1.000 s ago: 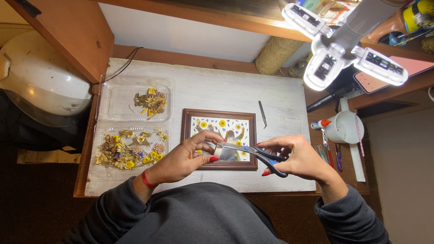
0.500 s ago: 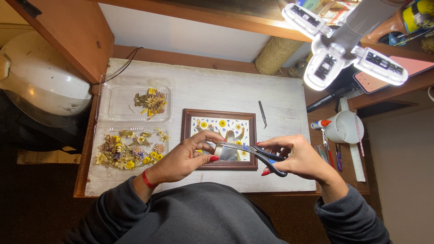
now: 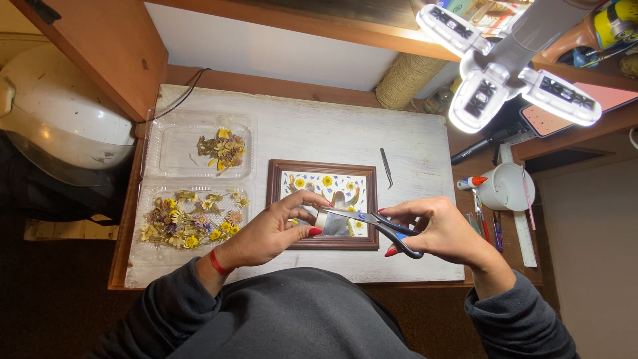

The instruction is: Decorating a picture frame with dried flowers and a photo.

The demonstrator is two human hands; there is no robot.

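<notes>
Two hands meet over the brown wooden picture frame [image 3: 274, 199] on your white table [image 3: 332, 133]. Your left hand [image 3: 269, 233] pinches a small translucent tape-like piece [image 3: 332, 223]; at three o'clock of it, your right hand [image 3: 442, 229] grips blue-handled scissors [image 3: 375, 225], blades partly open at the piece.

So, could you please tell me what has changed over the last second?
Nothing visibly changed. The left hand still pinches the clear strip over the wooden frame, and the right hand still holds the scissors at it.
</notes>
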